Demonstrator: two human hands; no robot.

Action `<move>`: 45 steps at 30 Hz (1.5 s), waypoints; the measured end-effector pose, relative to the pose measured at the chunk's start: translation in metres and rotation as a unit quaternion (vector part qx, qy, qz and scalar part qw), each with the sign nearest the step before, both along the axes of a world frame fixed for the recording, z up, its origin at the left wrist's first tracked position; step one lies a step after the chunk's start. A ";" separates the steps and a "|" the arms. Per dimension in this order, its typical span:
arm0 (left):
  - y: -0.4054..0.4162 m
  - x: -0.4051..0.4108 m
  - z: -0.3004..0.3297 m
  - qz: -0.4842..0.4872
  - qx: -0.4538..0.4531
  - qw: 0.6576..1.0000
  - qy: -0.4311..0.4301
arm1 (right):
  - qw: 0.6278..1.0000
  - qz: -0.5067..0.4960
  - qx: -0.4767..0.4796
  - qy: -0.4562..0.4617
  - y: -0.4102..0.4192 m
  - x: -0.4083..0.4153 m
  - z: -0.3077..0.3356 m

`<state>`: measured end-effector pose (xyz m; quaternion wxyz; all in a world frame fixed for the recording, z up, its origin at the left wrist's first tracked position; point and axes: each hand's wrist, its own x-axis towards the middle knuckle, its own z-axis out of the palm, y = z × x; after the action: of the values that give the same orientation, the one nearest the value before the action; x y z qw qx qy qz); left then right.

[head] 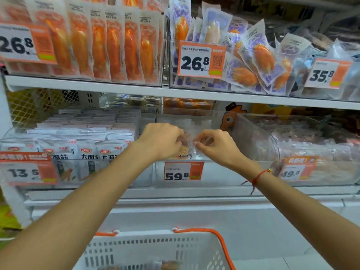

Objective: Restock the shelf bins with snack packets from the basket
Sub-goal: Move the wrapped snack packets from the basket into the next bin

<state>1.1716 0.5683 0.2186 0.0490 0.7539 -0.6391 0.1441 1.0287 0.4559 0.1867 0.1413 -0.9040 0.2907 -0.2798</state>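
Clear packet (185, 147) upright — long axis vertical | left hand (162, 140), right hand (216, 146) pinch it

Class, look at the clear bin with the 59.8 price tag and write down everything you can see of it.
The clear bin looks like transparent plastic with a curved front wall. It sits on the lower shelf, between a bin of white packets and another clear bin. An orange and white price tag reading 59.8 hangs on its front. It looks almost empty. The left hand and right hand reach over its rim, both pinching a clear snack packet.
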 end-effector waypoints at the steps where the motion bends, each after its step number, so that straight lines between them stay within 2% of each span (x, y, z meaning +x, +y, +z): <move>1: 0.015 -0.003 -0.002 0.002 -0.031 0.999 0.034 | 1.000 0.011 0.010 -0.005 0.012 -0.004 -0.001; 4: 0.058 -0.010 -0.017 0.024 -0.085 0.988 0.126 | 0.998 0.043 0.050 0.014 0.040 -0.014 -0.011; 9: 0.106 -0.011 -0.070 0.076 -0.085 0.966 0.230 | 0.976 0.115 0.151 0.106 0.068 -0.013 -0.048; 16: 0.145 0.000 -0.196 0.159 0.037 0.922 0.350 | 0.916 0.146 0.261 0.266 0.102 0.005 -0.141; 21: 0.166 0.002 -0.295 0.174 0.138 0.882 0.415 | 0.884 0.143 0.306 0.322 0.124 0.012 -0.222; 24: 0.178 -0.001 -0.337 0.207 0.200 0.847 0.447 | 0.865 0.137 0.334 0.348 0.133 0.012 -0.263; 28: 0.194 -0.004 -0.375 0.311 0.242 0.805 0.444 | 0.862 0.106 0.316 0.382 0.152 0.004 -0.322; 33: 0.209 -0.007 -0.406 0.437 0.152 0.753 0.468 | 0.889 0.132 0.231 0.372 0.189 0.002 -0.371; 37: 0.212 -0.004 -0.421 0.513 0.078 0.647 0.559 | 0.893 0.095 0.255 0.359 0.215 0.020 -0.387; 38: 0.214 -0.004 -0.425 0.513 0.074 0.637 0.570 | 0.894 0.073 0.260 0.357 0.220 0.025 -0.390; 42: 0.216 -0.009 -0.426 0.504 0.065 0.654 0.560 | 0.900 -0.005 0.297 0.319 0.224 0.039 -0.396; 45: 0.218 -0.010 -0.428 0.496 0.072 0.667 0.551 | 0.894 -0.021 0.306 0.326 0.218 0.042 -0.393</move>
<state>1.1612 0.7865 -0.2099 0.2590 0.9031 -0.0357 -0.3408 1.0710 0.6741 -0.2065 0.3019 -0.8503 0.4109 0.1307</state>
